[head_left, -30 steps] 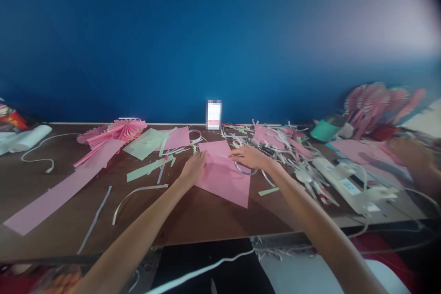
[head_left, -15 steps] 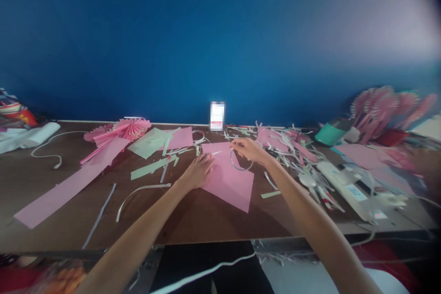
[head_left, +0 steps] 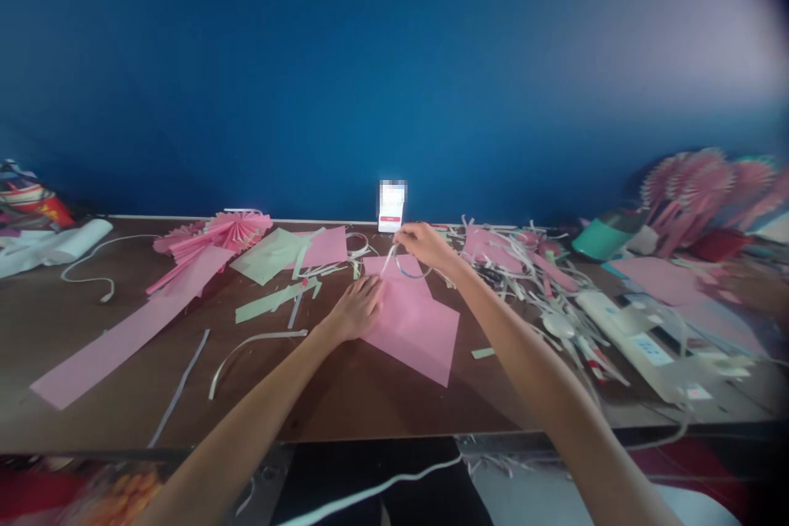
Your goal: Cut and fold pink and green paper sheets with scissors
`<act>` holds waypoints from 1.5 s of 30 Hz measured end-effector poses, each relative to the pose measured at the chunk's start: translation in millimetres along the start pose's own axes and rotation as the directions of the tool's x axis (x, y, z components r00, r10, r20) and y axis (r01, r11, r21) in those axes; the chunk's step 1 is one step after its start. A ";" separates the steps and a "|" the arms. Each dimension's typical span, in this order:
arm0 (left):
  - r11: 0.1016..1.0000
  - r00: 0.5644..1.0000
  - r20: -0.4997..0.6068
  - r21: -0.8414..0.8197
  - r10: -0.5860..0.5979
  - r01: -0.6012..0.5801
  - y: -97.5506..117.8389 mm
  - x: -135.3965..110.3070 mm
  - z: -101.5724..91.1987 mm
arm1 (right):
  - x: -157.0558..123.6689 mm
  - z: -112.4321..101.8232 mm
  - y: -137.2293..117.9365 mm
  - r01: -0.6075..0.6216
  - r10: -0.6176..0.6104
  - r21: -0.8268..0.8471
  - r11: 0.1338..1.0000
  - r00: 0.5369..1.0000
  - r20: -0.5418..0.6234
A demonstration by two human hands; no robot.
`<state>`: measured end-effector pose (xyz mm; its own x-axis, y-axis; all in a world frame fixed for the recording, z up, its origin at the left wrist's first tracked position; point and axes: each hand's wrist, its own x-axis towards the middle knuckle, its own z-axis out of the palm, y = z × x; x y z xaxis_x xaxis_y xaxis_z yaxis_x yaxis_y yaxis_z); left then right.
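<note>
A pink paper sheet (head_left: 419, 329) lies on the brown table (head_left: 370, 399) in front of me. My left hand (head_left: 356, 308) rests on the sheet's left edge, fingers curled down against the paper. My right hand (head_left: 420, 246) is raised slightly above the sheet's far corner and pinches a thin white curled paper strip (head_left: 403, 267), whose loop hangs below the fingers.
A long pink strip (head_left: 123, 337) and folded pink fans (head_left: 215, 234) lie at left, with pale green scraps (head_left: 271, 259). A heap of white and pink trimmings (head_left: 518, 263) spreads right, beside a white power strip (head_left: 641, 337) and a teal cup (head_left: 595, 238). A small white card (head_left: 391, 205) stands against the blue wall.
My right hand has lifted the curled strip off the sheet and carried it away from me toward the wall. My left hand slid a little nearer along the sheet's edge.
</note>
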<state>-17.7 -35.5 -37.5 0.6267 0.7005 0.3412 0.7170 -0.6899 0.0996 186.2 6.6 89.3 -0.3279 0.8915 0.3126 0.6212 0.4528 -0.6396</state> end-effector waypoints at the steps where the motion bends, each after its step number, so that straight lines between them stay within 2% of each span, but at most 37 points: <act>1: 1.000 1.000 0.009 0.000 -0.006 0.006 -0.5 0.6 1.3 | 4.3 1.1 -0.2 0.008 -0.009 -0.013 1.000 1.000 -0.009; 5: 1.000 0.999 0.037 -0.018 -0.024 0.025 -1.6 3.2 3.0 | 22.5 6.7 -1.3 0.022 -0.024 -0.083 0.996 0.999 -0.032; 12: 0.999 0.999 0.055 -0.039 -0.003 0.005 0.6 4.3 -6.1 | 51.6 21.8 -9.1 0.071 -0.078 -0.211 0.975 0.997 -0.024; 16: 1.000 0.998 0.064 -0.020 0.016 -0.014 1.9 3.1 -8.6 | 59.5 28.9 -10.9 0.037 -0.050 -0.257 0.966 0.998 -0.045; 25: 1.000 0.999 0.040 0.017 0.024 -0.025 5.0 1.7 -10.6 | 57.9 29.9 -11.9 -0.030 0.000 -0.278 0.960 0.994 -0.108; 31: 0.999 0.999 0.037 0.011 -0.034 0.033 6.1 -0.3 -10.8 | 49.0 20.7 -17.1 -0.098 0.050 -0.314 0.945 0.986 -0.158; 34: 1.000 0.999 0.024 -0.007 -0.026 0.026 8.2 -1.1 -13.0 | 41.7 12.5 -19.5 -0.123 0.065 -0.332 0.935 0.982 -0.178; 38: 0.997 1.000 0.011 -0.073 -0.019 0.020 7.2 -0.1 -11.4 | 29.2 2.0 -20.6 -0.097 0.041 -0.297 0.950 0.981 -0.190; 41: 0.981 0.999 -0.023 -0.188 -0.048 0.043 1.6 2.8 -8.6 | 21.0 0.3 -19.3 -0.054 -0.004 -0.222 0.973 0.967 -0.255; 43: 0.949 0.992 -0.068 -0.305 -0.104 0.079 -2.5 5.8 -8.7 | 16.3 3.1 -17.8 -0.010 -0.033 -0.143 0.990 0.953 -0.300; 45: 0.880 0.973 -0.113 -0.457 -0.200 0.128 -5.1 9.3 -10.4 | 10.9 7.8 -16.7 0.032 -0.042 -0.036 0.999 0.947 -0.319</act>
<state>-18.7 -27.3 -25.1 0.4323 0.7991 0.4177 0.5717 -0.6012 0.5583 166.7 8.7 97.9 -0.1092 0.8299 0.5471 0.6357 0.4815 -0.6034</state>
